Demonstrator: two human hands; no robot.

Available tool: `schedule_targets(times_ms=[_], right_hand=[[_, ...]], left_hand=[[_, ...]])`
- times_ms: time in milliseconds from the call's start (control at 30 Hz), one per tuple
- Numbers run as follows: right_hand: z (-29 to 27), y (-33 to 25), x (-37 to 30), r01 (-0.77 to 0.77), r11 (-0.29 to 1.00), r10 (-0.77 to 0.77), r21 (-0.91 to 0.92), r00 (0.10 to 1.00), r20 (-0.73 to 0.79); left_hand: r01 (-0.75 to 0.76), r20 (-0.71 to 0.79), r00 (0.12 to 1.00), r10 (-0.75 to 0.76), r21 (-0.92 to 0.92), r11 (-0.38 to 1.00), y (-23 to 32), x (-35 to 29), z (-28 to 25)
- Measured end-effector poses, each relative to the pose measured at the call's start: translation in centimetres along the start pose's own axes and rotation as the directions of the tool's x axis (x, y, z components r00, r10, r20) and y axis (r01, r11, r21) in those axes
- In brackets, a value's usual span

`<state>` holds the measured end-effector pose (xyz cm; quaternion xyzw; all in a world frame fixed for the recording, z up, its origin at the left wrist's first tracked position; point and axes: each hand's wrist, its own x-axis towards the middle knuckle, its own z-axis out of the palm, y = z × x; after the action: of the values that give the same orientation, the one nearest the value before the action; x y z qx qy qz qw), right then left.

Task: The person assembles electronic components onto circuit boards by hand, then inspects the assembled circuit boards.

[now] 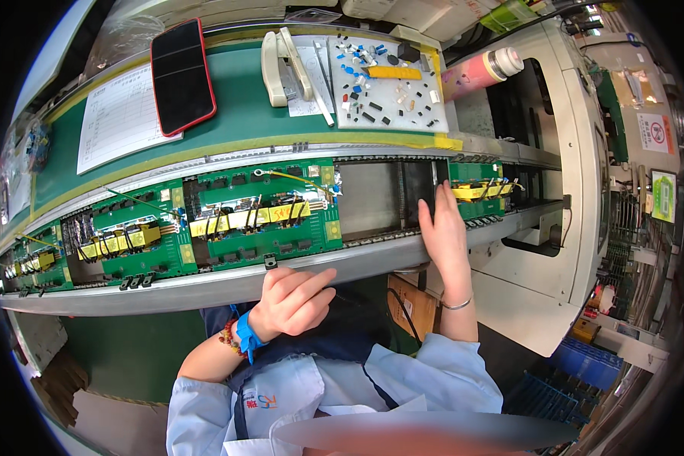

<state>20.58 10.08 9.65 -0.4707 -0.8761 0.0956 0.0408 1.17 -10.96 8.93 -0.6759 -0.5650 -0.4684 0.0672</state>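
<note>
My left hand [295, 300] is over the conveyor's front rail, its fingers curled in. A small black component [271, 261] with a hole stands right at its fingertips; whether they grip it or it rests on the rail I cannot tell. My right hand [444, 228] reaches over the rail with fingers stretched out, flat against the left edge of a green circuit board [475, 171]. That board carries a yellow-wrapped transformer [475, 190]. Left of the gap, another circuit board [243, 247] has yellow-taped transformers [251, 218] and a yellow wire with a ring terminal [261, 172].
More boards [121, 262] line the conveyor [334, 266] to the left, with several black components [137, 281] on the front rail. Behind lie a phone [182, 76], a printed sheet [118, 118], a cream-handled tool [275, 72] and a white tray [391, 118] of loose parts. A beige machine [539, 296] stands right.
</note>
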Motion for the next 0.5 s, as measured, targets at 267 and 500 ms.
schedule_targets(times_ms=[267,500], right_hand=[[-0.2,3.1,0.9,-0.070,0.997,0.070,-0.012,0.996,-0.062],[-0.5,7.8,1.7,-0.086,0.996,0.082,-0.025,0.989,-0.123]], left_hand=[[-0.027,-0.005,1.000,0.027,0.007,1.000,-0.1,0.1,-0.1],[-0.037,0.015,0.999,0.037,-0.001,0.999,-0.1,0.1,-0.1]])
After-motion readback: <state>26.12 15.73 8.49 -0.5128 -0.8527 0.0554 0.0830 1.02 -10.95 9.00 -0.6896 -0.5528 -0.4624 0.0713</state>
